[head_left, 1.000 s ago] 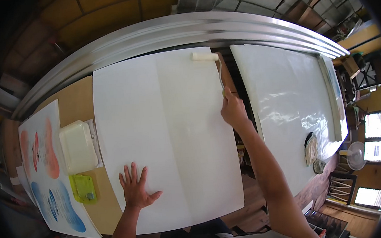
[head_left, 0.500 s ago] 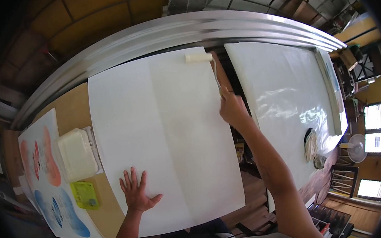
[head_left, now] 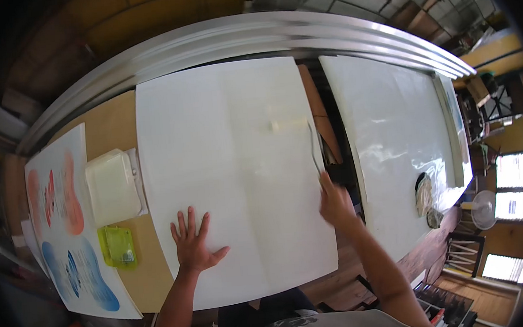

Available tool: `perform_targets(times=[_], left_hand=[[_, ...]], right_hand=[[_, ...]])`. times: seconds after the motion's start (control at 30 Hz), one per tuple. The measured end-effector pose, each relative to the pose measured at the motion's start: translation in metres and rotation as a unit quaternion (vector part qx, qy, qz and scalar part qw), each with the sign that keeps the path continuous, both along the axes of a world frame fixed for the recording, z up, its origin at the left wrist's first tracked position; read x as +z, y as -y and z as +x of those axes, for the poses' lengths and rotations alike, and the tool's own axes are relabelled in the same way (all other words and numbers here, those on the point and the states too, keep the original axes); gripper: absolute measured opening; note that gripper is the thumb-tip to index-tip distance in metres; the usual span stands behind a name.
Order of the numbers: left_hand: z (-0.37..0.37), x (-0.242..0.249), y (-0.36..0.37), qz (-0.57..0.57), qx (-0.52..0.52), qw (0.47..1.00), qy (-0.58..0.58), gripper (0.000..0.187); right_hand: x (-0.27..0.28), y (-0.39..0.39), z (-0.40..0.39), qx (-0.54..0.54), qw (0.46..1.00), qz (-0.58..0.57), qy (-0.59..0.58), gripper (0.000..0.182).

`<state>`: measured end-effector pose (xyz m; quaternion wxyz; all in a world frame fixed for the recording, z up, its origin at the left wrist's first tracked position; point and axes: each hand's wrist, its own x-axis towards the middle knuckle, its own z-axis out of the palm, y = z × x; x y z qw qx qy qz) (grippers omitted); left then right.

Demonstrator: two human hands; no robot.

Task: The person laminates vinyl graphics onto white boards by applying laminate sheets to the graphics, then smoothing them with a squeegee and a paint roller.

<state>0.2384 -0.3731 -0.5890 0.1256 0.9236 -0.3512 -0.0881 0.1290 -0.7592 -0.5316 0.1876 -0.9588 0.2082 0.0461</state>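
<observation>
A large white sheet (head_left: 198, 144) lies flat in front of me, with a faintly cream band over its right part. My left hand (head_left: 196, 242) rests on the sheet's lower left, fingers spread, holding nothing. Near the right edge, my right hand (head_left: 337, 202) is closed round the handle of a paint roller (head_left: 289, 124). The roller's pale sleeve lies across the upper right part of the sheet, slightly blurred.
Left of the sheet are a white tray (head_left: 111, 187), a yellow-green container (head_left: 118, 246) and printed sheets (head_left: 68, 240). A glossy covered panel (head_left: 389, 147) with a cloth bundle (head_left: 424, 195) is at right. Metal rails (head_left: 251, 35) run behind.
My right hand has pulled the roller down from the sheet's top edge towards me. My left hand stays spread on the sheet. The view has shifted slightly.
</observation>
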Motion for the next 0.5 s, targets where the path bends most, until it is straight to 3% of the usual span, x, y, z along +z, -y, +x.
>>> perform_targets(times=[0.1,0.17,0.2,0.23,0.3,0.43,0.5], left_hand=[[0.000,0.000,0.000,-0.014,0.014,1.000,-0.019,0.102],[0.000,0.002,-0.004,-0.037,0.016,0.999,-0.036,0.103],[-0.001,0.002,-0.005,-0.055,0.023,0.997,-0.043,0.103],[0.000,0.001,-0.006,-0.059,0.027,0.997,-0.046,0.103],[-0.001,0.004,-0.012,-0.055,0.046,0.996,-0.049,0.102],[-0.001,0.008,-0.016,-0.044,0.024,0.997,-0.064,0.100],[-0.002,-0.002,-0.014,-0.023,0.026,0.997,-0.075,0.100]], right_hand=[[0.059,-0.043,-0.069,-0.077,0.994,0.083,-0.005,0.051],[0.065,-0.056,-0.073,-0.053,0.991,0.101,0.065,0.045],[0.072,-0.074,-0.054,-0.034,0.981,0.142,0.124,0.045],[0.086,-0.089,-0.033,-0.009,0.983,0.167,0.068,0.046],[0.091,-0.135,0.019,0.126,0.968,0.179,0.124,0.047],[0.086,-0.237,0.105,0.251,0.942,0.194,0.108,0.046],[0.084,-0.277,0.136,0.252,0.952,0.169,0.026,0.043]])
